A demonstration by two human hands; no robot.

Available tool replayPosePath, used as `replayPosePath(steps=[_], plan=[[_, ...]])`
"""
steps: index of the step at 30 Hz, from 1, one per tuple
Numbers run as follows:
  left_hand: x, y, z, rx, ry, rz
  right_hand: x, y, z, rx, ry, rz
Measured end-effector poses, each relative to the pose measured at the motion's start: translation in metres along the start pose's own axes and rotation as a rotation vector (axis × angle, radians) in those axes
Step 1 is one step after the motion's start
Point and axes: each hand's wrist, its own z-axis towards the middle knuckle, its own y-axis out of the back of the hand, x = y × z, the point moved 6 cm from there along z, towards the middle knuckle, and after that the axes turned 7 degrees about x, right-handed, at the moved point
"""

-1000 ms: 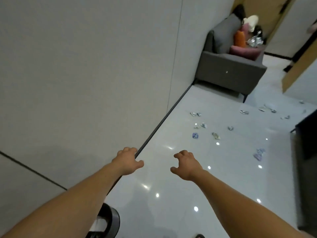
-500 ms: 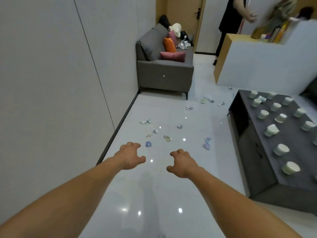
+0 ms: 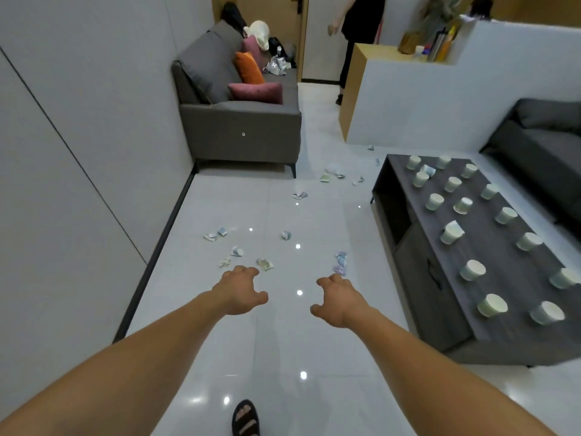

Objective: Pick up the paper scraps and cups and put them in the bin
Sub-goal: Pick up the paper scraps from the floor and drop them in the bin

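Note:
Several crumpled paper scraps lie scattered on the glossy white floor (image 3: 283,341), among them a greenish scrap (image 3: 265,264) just beyond my left hand and a purple-blue scrap (image 3: 340,262) just beyond my right hand. Several pale paper cups, such as one near cup (image 3: 492,305), stand upside down on the dark grey low table (image 3: 509,328) at the right. My left hand (image 3: 240,289) and my right hand (image 3: 338,300) are stretched out in front of me above the floor, palms down, fingers curled and apart, holding nothing. No bin is in view.
A grey sofa (image 3: 239,133) with cushions stands against the left wall ahead. A white partition (image 3: 424,99) and a second dark sofa (image 3: 540,143) are at the right. A person in black (image 3: 358,29) stands by the far doorway. My sandalled foot (image 3: 246,418) shows below.
My view has swung right from the wall toward the room, and the black bin at my lower left has left the frame. The table with cups came into view. Both hands stay empty.

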Motion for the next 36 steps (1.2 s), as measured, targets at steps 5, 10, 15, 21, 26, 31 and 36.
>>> replayPosePath(steps=[5, 10, 15, 21, 26, 31, 36], plan=[[-0.038, 0.042, 0.076, 0.046, -0.082, 0.013, -0.024, 0.043, 0.046, -0.023, -0.075, 0.034], [-0.095, 0.066, 0.14, 0.083, -0.161, 0.053, -0.063, 0.076, 0.086, -0.011, -0.132, 0.075], [-0.155, 0.076, 0.212, 0.111, -0.188, 0.094, -0.126, 0.108, 0.14, -0.002, -0.163, 0.106], [-0.22, 0.083, 0.29, 0.157, -0.135, 0.093, -0.218, 0.155, 0.205, 0.031, -0.188, 0.16], [-0.261, 0.088, 0.341, 0.172, -0.112, 0.028, -0.275, 0.187, 0.253, 0.08, -0.193, 0.128], [-0.276, 0.086, 0.402, 0.218, -0.074, -0.008, -0.305, 0.206, 0.309, 0.134, -0.171, 0.098], [-0.285, 0.08, 0.482, 0.299, -0.054, -0.033, -0.33, 0.219, 0.38, 0.181, -0.172, 0.091]])
